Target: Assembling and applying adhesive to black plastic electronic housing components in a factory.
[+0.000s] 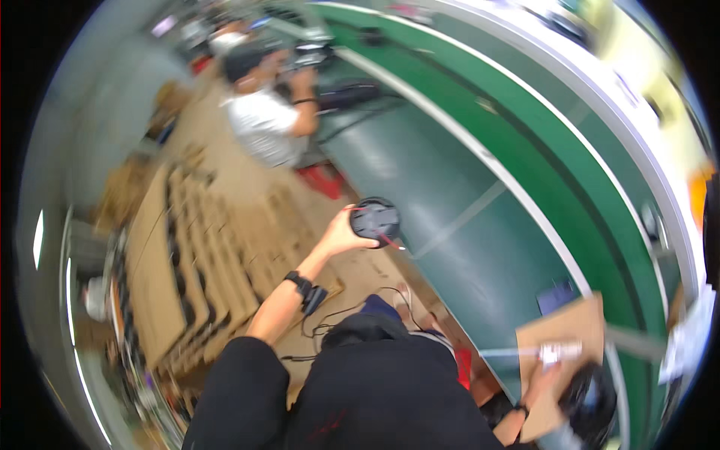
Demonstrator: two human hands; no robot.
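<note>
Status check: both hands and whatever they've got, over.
Left hand grips round black part, raised beside green bench. Right hand on cardboard sheet. Nothing blocking.

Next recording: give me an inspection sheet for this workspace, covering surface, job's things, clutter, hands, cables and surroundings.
Surface: dark green bench beside a green conveyor belt.
Job's things: round black fan-like part with a red wire; a second dark part, blurred.
Clutter: cardboard sheet on the bench edge; white item on it.
Hands: left hand grips the round part; right hand rests on the cardboard beside the second part, grasp unclear.
Cables: black cable hanging from the left wrist device.
Surroundings: stacked cardboard trays on the left; a seated co-worker further along.
</note>
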